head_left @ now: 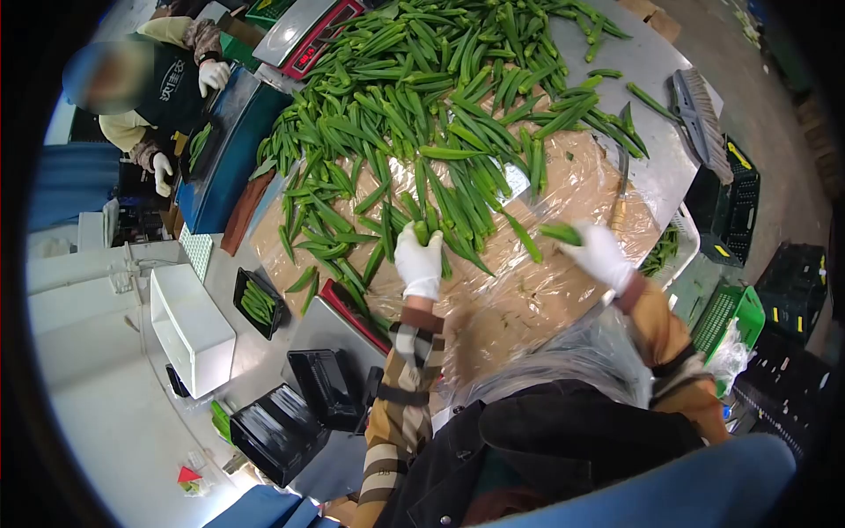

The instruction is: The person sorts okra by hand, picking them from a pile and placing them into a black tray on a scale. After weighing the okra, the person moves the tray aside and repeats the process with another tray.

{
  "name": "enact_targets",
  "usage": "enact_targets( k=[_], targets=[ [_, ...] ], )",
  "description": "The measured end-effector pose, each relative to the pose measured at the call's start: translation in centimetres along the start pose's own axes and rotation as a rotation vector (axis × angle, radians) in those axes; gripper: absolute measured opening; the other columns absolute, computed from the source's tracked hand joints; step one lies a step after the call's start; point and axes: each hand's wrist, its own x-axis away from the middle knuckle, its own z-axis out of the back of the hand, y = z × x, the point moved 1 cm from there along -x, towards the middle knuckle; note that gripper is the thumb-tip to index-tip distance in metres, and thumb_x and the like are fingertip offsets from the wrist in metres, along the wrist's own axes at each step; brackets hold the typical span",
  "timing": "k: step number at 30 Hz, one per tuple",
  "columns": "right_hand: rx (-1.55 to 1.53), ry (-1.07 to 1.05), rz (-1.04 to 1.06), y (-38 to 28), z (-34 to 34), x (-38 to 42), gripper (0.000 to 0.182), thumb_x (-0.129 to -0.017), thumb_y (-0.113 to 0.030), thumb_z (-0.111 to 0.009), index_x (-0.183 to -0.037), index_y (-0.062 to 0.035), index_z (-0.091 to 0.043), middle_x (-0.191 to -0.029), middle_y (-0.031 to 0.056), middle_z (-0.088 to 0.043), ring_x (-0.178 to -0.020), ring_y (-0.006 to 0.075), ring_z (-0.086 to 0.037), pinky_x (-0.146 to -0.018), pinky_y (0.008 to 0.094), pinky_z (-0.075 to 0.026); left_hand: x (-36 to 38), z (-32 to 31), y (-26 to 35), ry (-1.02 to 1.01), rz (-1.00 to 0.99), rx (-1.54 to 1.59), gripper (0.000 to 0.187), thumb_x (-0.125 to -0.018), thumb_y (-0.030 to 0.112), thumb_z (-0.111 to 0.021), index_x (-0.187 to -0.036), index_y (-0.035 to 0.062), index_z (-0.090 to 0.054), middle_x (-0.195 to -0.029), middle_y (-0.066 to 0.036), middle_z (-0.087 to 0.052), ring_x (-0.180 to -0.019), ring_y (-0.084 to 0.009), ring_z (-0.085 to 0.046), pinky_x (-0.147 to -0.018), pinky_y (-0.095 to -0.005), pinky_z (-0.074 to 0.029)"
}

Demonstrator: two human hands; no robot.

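A large heap of green okra [378,114] spreads over the table. My left hand [419,262], in a white glove, is closed round okra pods at the heap's near edge, with their stem ends showing above the fingers. To the right, my right hand [600,255], gloved too and slightly blurred, grips an okra pod [560,233] that points left from its fingers. Beneath both hands lies brown cardboard under clear plastic film [528,295]. A loose pod [523,238] rests between the two hands.
Black trays [277,436] stack at lower left beside a scale [352,312]; one tray [257,304] holds okra. A white foam box [192,330] stands further left. A brush [700,123] lies at the right edge, near crates [729,321]. Across the table, a co-worker [167,88] handles a tray.
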Motion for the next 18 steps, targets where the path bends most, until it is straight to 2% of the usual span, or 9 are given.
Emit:
enact_targets(
  k=[2, 5, 6, 8, 9, 11, 14, 15, 18],
  targets=[
    [0.049, -0.020, -0.074, -1.7, -4.3, -2.2, 0.035, -0.084, -0.034, -0.072, -0.106, -0.0080, -0.066, -0.097, 0.0190, -0.068, -0.091, 0.0367, -0.067, -0.081, 0.0426, -0.053, 0.2, -1.2, 0.4, -0.059, -0.039, -0.197, 0.043, -0.074, 0.024, -0.079, -0.107, 0.0004, -0.067, -0.101, -0.021, -0.068, -0.094, -0.0385, -0.065, -0.083, -0.0428, -0.052],
    [0.197, 0.055, 0.045, -0.8, -8.7, -3.5, 0.038, -0.080, -0.032, -0.075, -0.106, -0.0053, -0.064, -0.098, 0.0192, -0.067, -0.090, 0.0368, -0.066, -0.081, 0.0419, -0.053, 0.9, 0.1, 0.2, -0.153, -0.056, -0.230, 0.042, -0.074, 0.023, -0.078, -0.107, 0.0003, -0.067, -0.100, -0.021, -0.067, -0.095, -0.0381, -0.065, -0.084, -0.0432, -0.051],
    [0.066, -0.002, -0.002, -1.1, -8.2, -3.4, 0.038, -0.080, -0.029, -0.074, -0.107, -0.0046, -0.064, -0.099, 0.0187, -0.067, -0.090, 0.0352, -0.067, -0.081, 0.0408, -0.053, 1.3, 0.2, -1.4, -0.135, -0.046, -0.134, 0.044, -0.073, 0.022, -0.077, -0.108, -0.0006, -0.066, -0.100, -0.022, -0.067, -0.095, -0.0395, -0.064, -0.084, -0.0432, -0.051],
    [-0.194, -0.118, -0.096, -1.6, -6.3, -3.1, 0.037, -0.079, -0.024, -0.073, -0.109, -0.0031, -0.064, -0.099, 0.0175, -0.068, -0.089, 0.0320, -0.068, -0.081, 0.0386, -0.054, 2.7, 1.6, -4.0, -0.068, -0.005, 0.042, 0.033, -0.078, 0.013, -0.073, -0.107, -0.0019, -0.065, -0.095, -0.012, -0.069, -0.086, -0.0246, -0.066, -0.078, -0.0343, -0.052],
    [-0.569, -0.085, -0.104, -1.0, -6.4, -3.1, 0.037, -0.078, -0.018, -0.069, -0.111, -0.0005, -0.063, -0.097, 0.0148, -0.070, -0.087, 0.0267, -0.068, -0.081, 0.0359, -0.054, 3.3, 1.7, -5.6, -0.034, 0.060, 0.217, 0.028, -0.080, 0.009, -0.071, -0.105, -0.0020, -0.065, -0.093, -0.008, -0.069, -0.082, -0.0179, -0.065, -0.076, -0.0310, -0.052],
    [-0.718, 0.051, -0.166, -2.2, -4.7, -3.6, 0.038, -0.079, -0.017, -0.068, -0.113, -0.0009, -0.063, -0.091, 0.0126, -0.070, -0.083, 0.0230, -0.068, -0.079, 0.0344, -0.054, 4.4, 4.4, -2.6, -0.105, 0.227, 0.356, 0.030, -0.079, 0.009, -0.072, -0.105, -0.0041, -0.062, -0.090, -0.012, -0.070, -0.078, -0.0191, -0.066, -0.073, -0.0310, -0.052],
    [-0.504, 0.097, -0.032, -2.9, -5.7, -6.4, 0.038, -0.079, -0.019, -0.069, -0.112, -0.0002, -0.063, -0.090, 0.0149, -0.070, -0.082, 0.0280, -0.069, -0.077, 0.0376, -0.054, 6.0, 2.6, -2.3, -0.079, 0.286, 0.316, 0.022, -0.083, 0.006, -0.071, -0.103, -0.0015, -0.064, -0.088, -0.005, -0.069, -0.079, -0.0104, -0.061, -0.072, -0.0265, -0.050],
    [-0.295, 0.134, -0.012, -3.7, -6.2, -7.3, 0.037, -0.078, -0.020, -0.069, -0.109, -0.0005, -0.063, -0.090, 0.0155, -0.070, -0.082, 0.0297, -0.069, -0.076, 0.0388, -0.055, 6.6, 0.9, -3.4, -0.021, 0.185, 0.211, 0.029, -0.081, 0.012, -0.075, -0.105, 0.0003, -0.064, -0.087, -0.009, -0.071, -0.078, -0.0175, -0.066, -0.073, -0.0311, -0.052],
    [0.180, 0.211, 0.067, -5.7, -8.5, -9.5, 0.032, -0.076, -0.027, -0.072, -0.095, -0.0027, -0.063, -0.087, 0.0175, -0.069, -0.081, 0.0362, -0.068, -0.073, 0.0445, -0.054, 6.2, 0.4, 0.2, -0.131, 0.287, -0.109, 0.044, -0.075, 0.028, -0.080, -0.110, 0.0064, -0.064, -0.099, -0.020, -0.070, -0.089, -0.0356, -0.068, -0.079, -0.0423, -0.052]
  ],
)
